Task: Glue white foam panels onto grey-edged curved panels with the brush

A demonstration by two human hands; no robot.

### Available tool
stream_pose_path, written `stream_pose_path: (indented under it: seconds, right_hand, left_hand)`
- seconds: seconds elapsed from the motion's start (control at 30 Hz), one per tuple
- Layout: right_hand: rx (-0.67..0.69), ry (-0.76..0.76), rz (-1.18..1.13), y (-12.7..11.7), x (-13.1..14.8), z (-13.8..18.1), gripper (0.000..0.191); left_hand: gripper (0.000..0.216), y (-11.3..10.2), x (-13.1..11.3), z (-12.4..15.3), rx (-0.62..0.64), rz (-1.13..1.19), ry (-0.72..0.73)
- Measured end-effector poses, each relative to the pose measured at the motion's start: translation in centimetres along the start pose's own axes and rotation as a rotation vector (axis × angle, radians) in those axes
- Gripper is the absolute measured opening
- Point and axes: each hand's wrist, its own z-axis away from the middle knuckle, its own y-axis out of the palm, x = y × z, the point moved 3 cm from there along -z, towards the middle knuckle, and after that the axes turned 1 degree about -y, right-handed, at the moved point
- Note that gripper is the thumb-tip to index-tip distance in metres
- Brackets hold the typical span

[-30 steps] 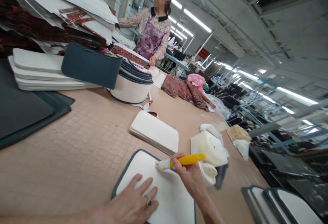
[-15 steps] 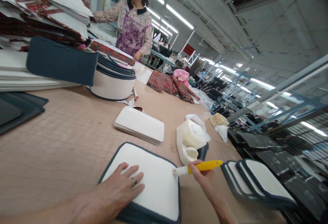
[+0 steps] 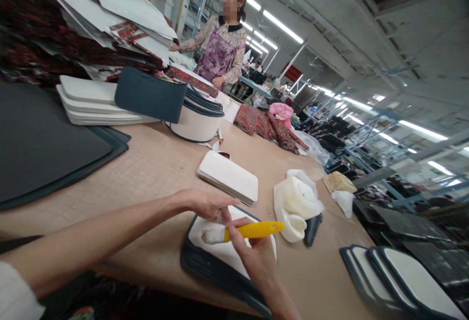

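My right hand (image 3: 256,256) grips a paintbrush (image 3: 255,230) by its yellow handle. The bristles point left, over the white face of the top panel (image 3: 242,256) in a dark-edged stack. Whether they touch it I cannot tell. Across the panel's far side reaches my left hand (image 3: 207,205), its fingers extended and angled down close to the far edge, partly hidden behind my right hand. Just beyond lies a small pile of white boards (image 3: 227,176). A cut-open whitish plastic jug (image 3: 296,207) stands to the right of the panel stack.
More dark-edged white panels (image 3: 406,276) lie fanned at the right. Dark sheets (image 3: 47,144) cover the table's left side. Curved navy panels (image 3: 150,95) and heaped patterned material (image 3: 32,32) stand behind. A person (image 3: 223,51) in a purple apron is across the table (image 3: 157,163).
The view has swung left, so things sit further right. My left hand has gone from flat on the panel to its far edge. The brush has moved from the panel's right edge leftward.
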Motion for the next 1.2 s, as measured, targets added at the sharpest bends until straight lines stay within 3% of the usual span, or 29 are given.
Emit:
stream_pose_path:
  seconds: [0.13, 0.3, 0.43, 0.77, 0.9, 1.03, 1.1, 1.2]
  right_hand:
    - [0.096, -0.04, -0.016, 2.1, -0.1, -0.9, 0.013]
    - [0.098, -0.057, 0.039, 1.2, -0.6, -0.4, 0.014]
    - [0.022, -0.002, 0.145, -2.1, -1.8, 1.3, 0.018]
    - [-0.367, 0.173, 0.272, -13.0, -5.5, 7.7, 0.025]
    - [-0.477, 0.181, 0.289, -15.0, -4.7, 9.0, 0.027]
    - [-0.629, 0.103, 0.208, -15.2, -2.7, 7.5, 0.029]
    - [-0.656, 0.03, 0.147, -14.7, -1.7, 5.4, 0.029]
    - [-0.602, -0.081, 0.082, -13.6, -0.9, 1.2, 0.032]
  left_hand:
    - [0.059, 0.1, -0.8, 0.1, -0.031, -0.016, 0.014]
    - [0.06, 0.4, -0.8, 0.2, -0.037, -0.04, -0.006]
    - [0.065, 0.6, -0.2, -0.1, -0.021, -0.051, -0.046]
    - [0.067, 0.6, 0.3, -0.3, 0.003, -0.057, -0.087]
    - [0.066, 0.6, -0.2, -0.1, -0.013, -0.078, -0.095]
    - [0.064, -0.8, -1.5, 0.3, 0.0, -0.096, -0.077]
    - [0.057, -2.7, -1.6, 0.4, -0.096, -0.165, -0.065]
    - [0.047, -6.0, -0.3, 0.3, -0.386, -0.348, -0.104]
